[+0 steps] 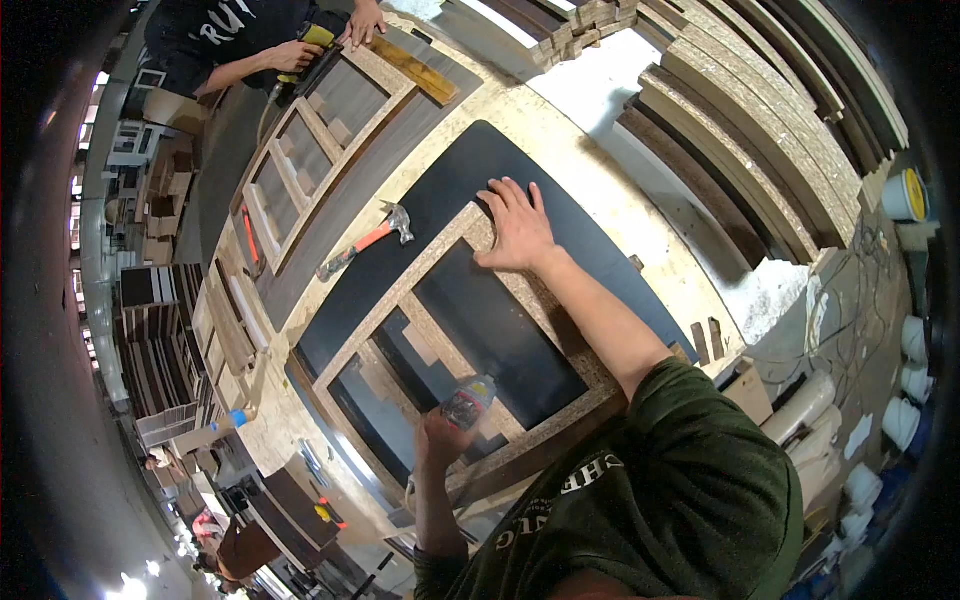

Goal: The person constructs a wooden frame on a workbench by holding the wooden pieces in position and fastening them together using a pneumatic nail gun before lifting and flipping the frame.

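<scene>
Right hand [517, 228] spreads over the frame [437, 340] at its far corner; judged risk: light pressure there could let it skid under the power tool [468, 400] gripped in the left hand [440, 440]. Right arm [605, 310] stretched, left forearm [438, 510] close in. Frame lies on black panel [470, 165], atop worktop [560, 130]; hammer [368, 242] nearby.

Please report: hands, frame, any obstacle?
Left hand holding power tool. Right hand on wooden frame. Frame lies on dark panel. Hammer beside frame, not touching.

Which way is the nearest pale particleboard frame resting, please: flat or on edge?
Flat: the pale particleboard frame lies on the smooth dark panel, visible through its openings; the right hand touches it.
</scene>
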Motion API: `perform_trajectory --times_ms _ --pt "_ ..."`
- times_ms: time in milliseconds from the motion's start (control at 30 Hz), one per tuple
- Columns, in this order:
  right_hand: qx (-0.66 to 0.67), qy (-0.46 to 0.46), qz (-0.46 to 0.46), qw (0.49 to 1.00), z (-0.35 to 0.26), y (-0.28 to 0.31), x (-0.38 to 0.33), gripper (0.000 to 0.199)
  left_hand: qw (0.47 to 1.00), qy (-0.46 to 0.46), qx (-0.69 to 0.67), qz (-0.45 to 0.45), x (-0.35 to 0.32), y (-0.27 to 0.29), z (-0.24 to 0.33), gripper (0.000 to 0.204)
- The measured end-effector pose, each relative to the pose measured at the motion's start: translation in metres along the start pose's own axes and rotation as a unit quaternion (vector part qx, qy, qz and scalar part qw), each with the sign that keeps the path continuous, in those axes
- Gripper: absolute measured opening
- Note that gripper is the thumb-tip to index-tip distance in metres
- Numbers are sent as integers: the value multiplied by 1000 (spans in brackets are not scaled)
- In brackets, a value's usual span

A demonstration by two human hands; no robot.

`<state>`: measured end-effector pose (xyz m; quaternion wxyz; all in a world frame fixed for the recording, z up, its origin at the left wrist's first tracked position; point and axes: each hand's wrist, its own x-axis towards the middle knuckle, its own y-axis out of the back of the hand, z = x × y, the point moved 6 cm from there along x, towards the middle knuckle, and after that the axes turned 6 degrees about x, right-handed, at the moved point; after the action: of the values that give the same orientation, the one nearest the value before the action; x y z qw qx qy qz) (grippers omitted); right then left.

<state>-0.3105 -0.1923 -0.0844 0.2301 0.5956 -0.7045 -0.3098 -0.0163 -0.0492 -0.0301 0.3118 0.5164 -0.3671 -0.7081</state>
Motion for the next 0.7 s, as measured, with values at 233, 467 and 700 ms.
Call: perform_trajectory --times_ms 233,467,700 --pt "-51 66 7 997 -2 -2 7 98 1000 2 -7 11 0 -5 -9 34" --pt "-83 87 -18 993 -1 -6 10 98 999 16 -22 -27 -2 3 2 37" --pt "-86 77 -31 993 5 -4 15 94 999 -24 19 -23 6 -2 -1 42"
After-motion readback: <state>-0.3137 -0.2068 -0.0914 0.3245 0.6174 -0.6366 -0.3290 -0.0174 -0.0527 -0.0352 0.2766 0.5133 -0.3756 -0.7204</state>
